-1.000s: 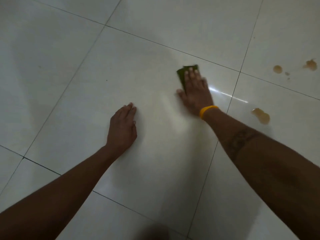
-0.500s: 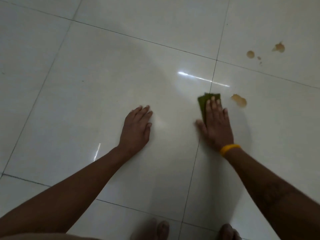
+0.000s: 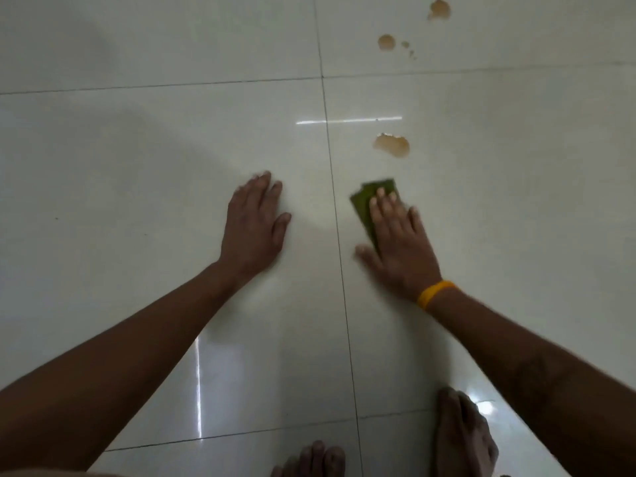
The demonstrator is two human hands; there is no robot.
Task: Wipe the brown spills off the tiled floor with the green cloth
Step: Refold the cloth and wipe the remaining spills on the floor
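Green cloth [image 3: 365,205] lay pressed under the flat, straight-fingered right hand [image 3: 399,247]; the left hand [image 3: 254,228] rested flat on the tiled floor [image 3: 137,166], the nearest brown spill [image 3: 392,145] just beyond the right hand.

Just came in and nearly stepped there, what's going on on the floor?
A person is crouched on the tiled floor, wiping up brown spills. The right hand presses a green cloth flat on the tile, while the left hand rests flat beside it for support. The nearest spill lies just beyond the cloth, unwiped, and smaller spots sit farther off.
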